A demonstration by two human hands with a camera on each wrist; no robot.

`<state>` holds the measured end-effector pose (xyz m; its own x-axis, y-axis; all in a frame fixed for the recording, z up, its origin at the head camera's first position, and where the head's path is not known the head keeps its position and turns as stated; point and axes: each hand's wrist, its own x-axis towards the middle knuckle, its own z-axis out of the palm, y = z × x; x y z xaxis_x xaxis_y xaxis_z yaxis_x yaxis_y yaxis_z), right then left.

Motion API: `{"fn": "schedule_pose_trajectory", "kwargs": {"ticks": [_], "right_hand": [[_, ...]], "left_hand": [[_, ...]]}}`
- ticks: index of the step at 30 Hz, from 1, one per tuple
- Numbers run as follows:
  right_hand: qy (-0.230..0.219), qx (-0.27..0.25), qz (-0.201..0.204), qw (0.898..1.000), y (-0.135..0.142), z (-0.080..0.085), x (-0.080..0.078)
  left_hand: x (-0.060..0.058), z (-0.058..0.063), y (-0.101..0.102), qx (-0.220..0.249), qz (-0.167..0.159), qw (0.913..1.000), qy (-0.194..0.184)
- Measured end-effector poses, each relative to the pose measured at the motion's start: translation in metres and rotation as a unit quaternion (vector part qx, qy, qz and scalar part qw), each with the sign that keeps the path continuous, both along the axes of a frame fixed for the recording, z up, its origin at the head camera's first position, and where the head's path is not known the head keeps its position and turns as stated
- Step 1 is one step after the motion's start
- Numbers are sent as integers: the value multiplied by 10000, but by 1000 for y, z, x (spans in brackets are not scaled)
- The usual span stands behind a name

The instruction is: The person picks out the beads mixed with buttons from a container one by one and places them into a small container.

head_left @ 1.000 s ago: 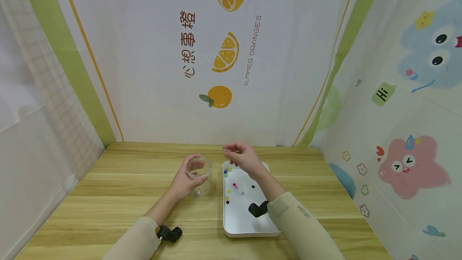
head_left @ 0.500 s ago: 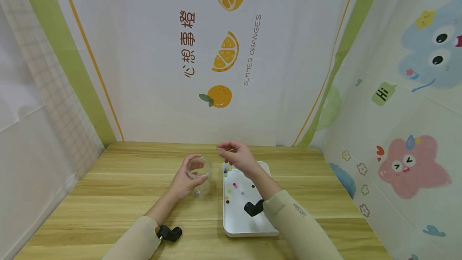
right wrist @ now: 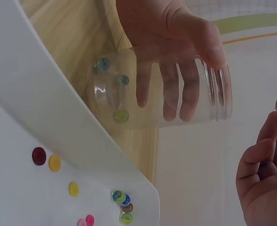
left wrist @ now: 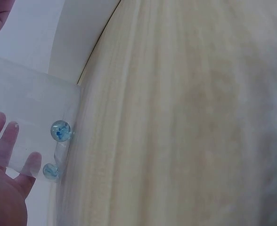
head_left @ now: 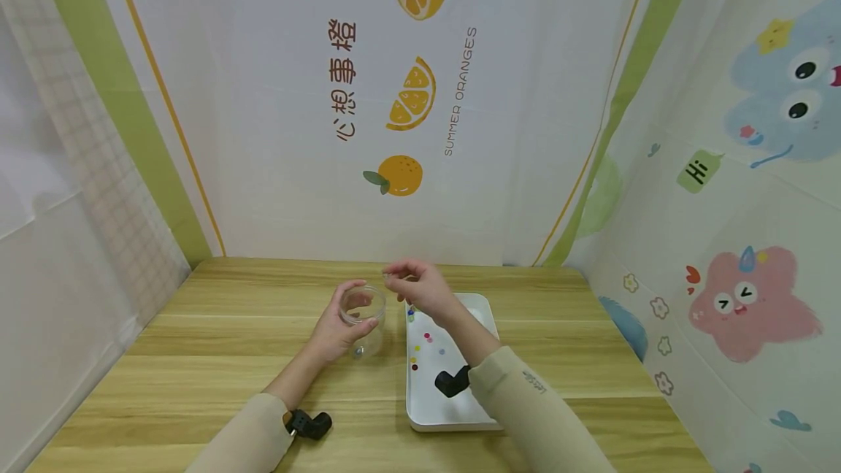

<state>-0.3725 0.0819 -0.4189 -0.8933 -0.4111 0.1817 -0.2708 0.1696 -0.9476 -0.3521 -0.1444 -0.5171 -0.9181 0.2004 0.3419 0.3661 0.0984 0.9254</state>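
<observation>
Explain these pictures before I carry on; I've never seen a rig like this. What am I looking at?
There's no machine here, just a person's left hand and right hand. The wide picture comes from a camera worn on the head; the two closer ones come from wrist cameras, turned sideways, so the upright clear jar looks as if it lay down. On the wooden table, right of the jar, sits a white tray with buttons and a few glass marbles. The left hand grips the jar, which has more marbles inside. The right hand, near the jar's open mouth, pinches something small, too tiny to identify.
</observation>
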Motion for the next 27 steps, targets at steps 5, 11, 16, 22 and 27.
{"fn": "schedule_pose_trajectory", "kwargs": {"ticks": [5,11,16,22,27], "right_hand": [[-20,57,11,10000,-6,-3,1],[-4,177,47,9998,-15,-6,3],[75,261,62,9996,-21,-7,3],[105,289,90,9995,-26,-7,1],[71,288,78,9995,-27,-8,1]], "left_hand": [[0,0,0,15,-4,10000,-5],[1,0,0,27,-26,10000,8],[2,1,0,-10,-9,10000,-49],[2,2,1,-19,-15,10000,-76],[3,2,0,-30,2,10000,-86]]}}
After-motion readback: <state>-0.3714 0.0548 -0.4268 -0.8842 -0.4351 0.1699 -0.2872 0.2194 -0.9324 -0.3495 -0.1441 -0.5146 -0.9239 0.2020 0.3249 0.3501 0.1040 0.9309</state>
